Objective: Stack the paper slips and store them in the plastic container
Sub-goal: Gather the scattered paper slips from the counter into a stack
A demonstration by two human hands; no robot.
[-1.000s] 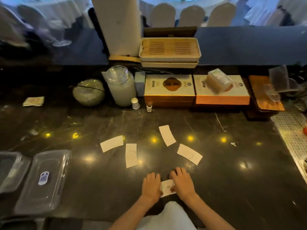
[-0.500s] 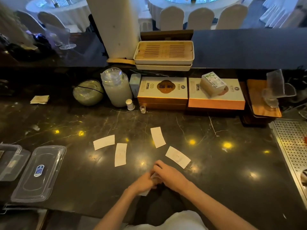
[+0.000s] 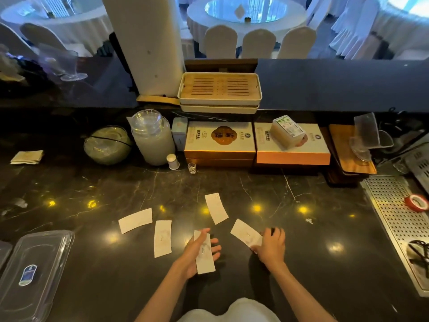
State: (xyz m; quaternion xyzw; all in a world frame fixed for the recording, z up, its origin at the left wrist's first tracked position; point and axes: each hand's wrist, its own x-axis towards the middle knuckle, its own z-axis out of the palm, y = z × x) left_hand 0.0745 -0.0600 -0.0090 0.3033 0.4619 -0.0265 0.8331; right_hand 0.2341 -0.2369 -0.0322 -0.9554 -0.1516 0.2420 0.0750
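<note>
Several white paper slips lie on the dark marble counter. My left hand [image 3: 193,254] holds one slip [image 3: 204,256] in its palm, above the counter near the front edge. My right hand [image 3: 271,248] rests on the near end of another slip [image 3: 245,232], fingers pressing it. Three more lie loose: one slip [image 3: 216,208] further back, a second slip [image 3: 163,238] left of my left hand, and a third slip [image 3: 135,220] beyond that. The clear plastic container [image 3: 34,273] with a blue label sits at the far left front, apart from both hands.
Along the back stand a glass jar [image 3: 152,138], a round bowl [image 3: 106,145], two orange-sided boxes [image 3: 220,145], a small white bottle [image 3: 173,161] and a shot glass [image 3: 192,168]. A perforated metal drain tray [image 3: 399,219] with a red tape roll [image 3: 416,202] runs along the right.
Both hands were together over one slip at the front edge. Now the left hand has lifted that slip, and the right hand has moved right onto the neighbouring slip.
</note>
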